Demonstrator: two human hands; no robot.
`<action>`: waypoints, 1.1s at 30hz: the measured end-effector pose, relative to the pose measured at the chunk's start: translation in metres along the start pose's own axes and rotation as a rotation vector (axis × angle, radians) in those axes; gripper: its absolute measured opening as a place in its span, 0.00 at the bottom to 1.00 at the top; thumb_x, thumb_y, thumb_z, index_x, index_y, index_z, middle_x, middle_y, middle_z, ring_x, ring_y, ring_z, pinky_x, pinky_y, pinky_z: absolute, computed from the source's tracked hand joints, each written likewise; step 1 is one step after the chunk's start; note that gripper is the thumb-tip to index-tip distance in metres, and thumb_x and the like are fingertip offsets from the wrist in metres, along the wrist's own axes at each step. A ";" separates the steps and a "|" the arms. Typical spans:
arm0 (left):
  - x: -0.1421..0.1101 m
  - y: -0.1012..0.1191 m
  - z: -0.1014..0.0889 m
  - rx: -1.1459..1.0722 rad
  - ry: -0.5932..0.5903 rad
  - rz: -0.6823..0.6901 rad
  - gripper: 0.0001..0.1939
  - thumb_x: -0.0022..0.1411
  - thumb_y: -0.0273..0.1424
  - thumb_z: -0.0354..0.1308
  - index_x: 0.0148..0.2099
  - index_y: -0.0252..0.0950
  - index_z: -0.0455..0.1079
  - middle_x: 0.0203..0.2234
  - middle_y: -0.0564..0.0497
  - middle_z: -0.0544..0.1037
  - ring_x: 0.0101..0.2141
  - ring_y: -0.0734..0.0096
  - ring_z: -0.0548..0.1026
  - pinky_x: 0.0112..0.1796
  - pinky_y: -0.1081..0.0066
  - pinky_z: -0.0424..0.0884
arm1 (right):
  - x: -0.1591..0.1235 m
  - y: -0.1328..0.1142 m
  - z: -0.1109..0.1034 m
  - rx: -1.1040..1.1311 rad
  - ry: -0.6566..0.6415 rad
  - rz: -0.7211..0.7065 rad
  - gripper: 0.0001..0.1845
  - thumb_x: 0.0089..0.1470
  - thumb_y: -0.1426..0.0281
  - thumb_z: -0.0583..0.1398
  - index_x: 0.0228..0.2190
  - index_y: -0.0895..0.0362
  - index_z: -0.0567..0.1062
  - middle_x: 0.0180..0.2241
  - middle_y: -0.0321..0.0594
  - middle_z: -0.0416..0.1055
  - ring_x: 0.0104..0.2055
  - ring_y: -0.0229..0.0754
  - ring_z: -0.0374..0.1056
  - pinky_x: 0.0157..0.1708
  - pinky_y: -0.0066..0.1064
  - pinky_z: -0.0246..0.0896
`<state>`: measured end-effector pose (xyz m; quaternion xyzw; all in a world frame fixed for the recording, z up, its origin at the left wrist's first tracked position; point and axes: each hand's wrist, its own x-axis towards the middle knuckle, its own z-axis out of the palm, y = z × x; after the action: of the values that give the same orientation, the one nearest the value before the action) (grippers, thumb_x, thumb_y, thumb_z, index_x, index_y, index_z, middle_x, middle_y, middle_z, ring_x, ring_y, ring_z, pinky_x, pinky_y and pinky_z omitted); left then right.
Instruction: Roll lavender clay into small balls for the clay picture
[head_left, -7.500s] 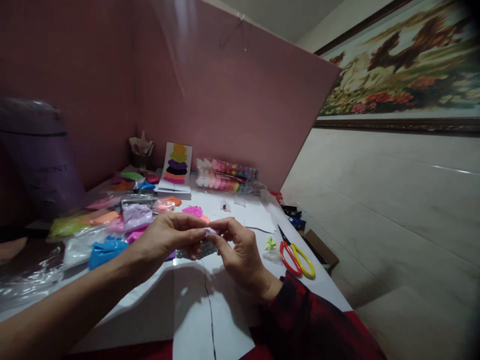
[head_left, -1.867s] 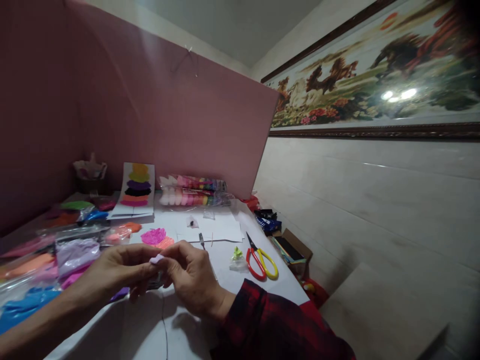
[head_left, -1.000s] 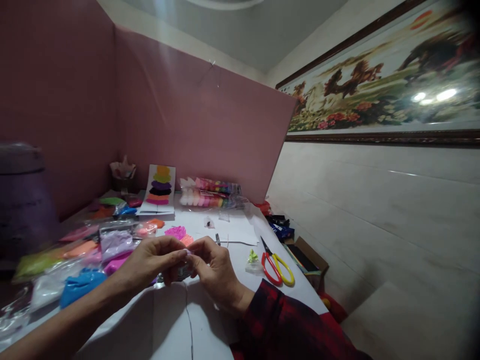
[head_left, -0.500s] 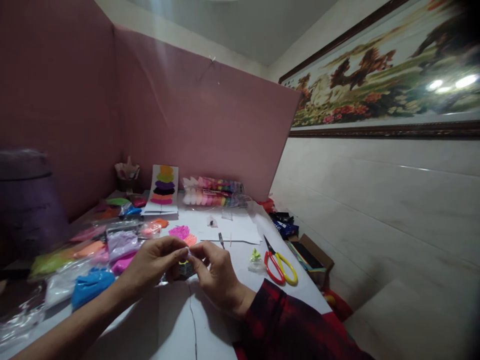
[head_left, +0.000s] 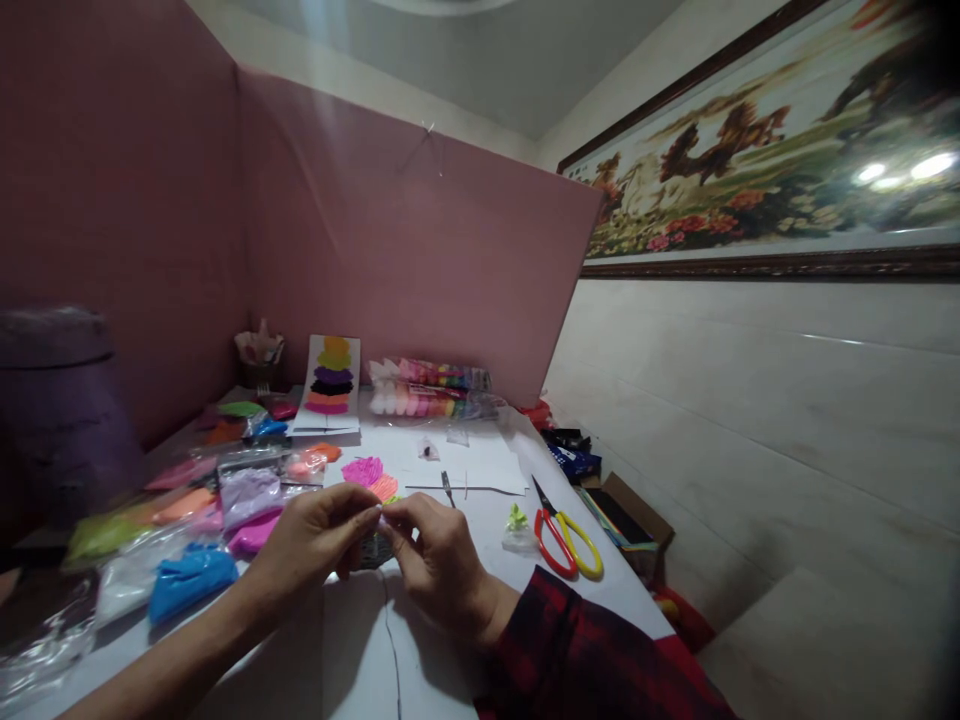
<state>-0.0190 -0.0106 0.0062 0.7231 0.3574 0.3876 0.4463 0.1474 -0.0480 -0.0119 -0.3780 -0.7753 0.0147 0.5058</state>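
Together, my left hand [head_left: 319,538] and right hand [head_left: 444,550] pinch a lilac piece [head_left: 383,521] in their grip — scissors [head_left: 568,543] lie right.

A red-and-black checked sleeve [head_left: 600,645] is being worn on the right, its cuff [head_left: 529,615] ending just behind the bare right hand [head_left: 446,560]. The left forearm [head_left: 210,635] and left hand [head_left: 311,540] are showing bare.

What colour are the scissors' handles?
A red handle and a yellow handle, clearest in the head view.
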 end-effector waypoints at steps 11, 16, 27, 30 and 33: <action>-0.003 0.003 0.003 0.087 0.064 0.066 0.12 0.57 0.38 0.55 0.31 0.34 0.72 0.12 0.58 0.68 0.14 0.76 0.66 0.18 0.77 0.62 | 0.000 -0.002 0.000 -0.054 -0.007 -0.030 0.07 0.55 0.74 0.55 0.35 0.59 0.73 0.27 0.40 0.72 0.27 0.38 0.67 0.28 0.27 0.60; -0.003 0.003 0.004 0.106 0.086 0.078 0.12 0.57 0.39 0.55 0.30 0.35 0.71 0.12 0.57 0.68 0.14 0.75 0.66 0.17 0.77 0.62 | 0.001 -0.003 -0.002 -0.130 -0.031 -0.074 0.08 0.56 0.74 0.53 0.34 0.58 0.72 0.28 0.43 0.73 0.29 0.41 0.70 0.30 0.29 0.62; -0.004 0.002 0.002 0.177 0.056 0.066 0.13 0.59 0.40 0.54 0.33 0.35 0.70 0.18 0.54 0.72 0.16 0.73 0.69 0.19 0.74 0.65 | 0.002 -0.004 -0.003 -0.157 -0.029 -0.089 0.07 0.56 0.75 0.53 0.34 0.59 0.71 0.28 0.43 0.73 0.29 0.41 0.70 0.30 0.29 0.62; -0.003 0.000 0.003 0.156 0.049 0.068 0.14 0.59 0.40 0.54 0.33 0.34 0.70 0.16 0.55 0.71 0.16 0.73 0.69 0.19 0.74 0.65 | 0.001 -0.004 -0.003 -0.149 -0.029 -0.084 0.08 0.56 0.75 0.53 0.35 0.59 0.72 0.29 0.44 0.73 0.30 0.42 0.70 0.30 0.29 0.62; -0.004 0.001 0.004 0.137 0.070 0.078 0.13 0.59 0.40 0.55 0.32 0.35 0.71 0.14 0.56 0.69 0.16 0.74 0.68 0.19 0.75 0.64 | 0.001 -0.005 -0.004 -0.148 -0.033 -0.074 0.08 0.57 0.74 0.53 0.35 0.59 0.72 0.29 0.44 0.73 0.30 0.41 0.70 0.30 0.29 0.62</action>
<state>-0.0169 -0.0154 0.0046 0.7513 0.3702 0.4042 0.3676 0.1473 -0.0523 -0.0072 -0.3854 -0.7958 -0.0552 0.4639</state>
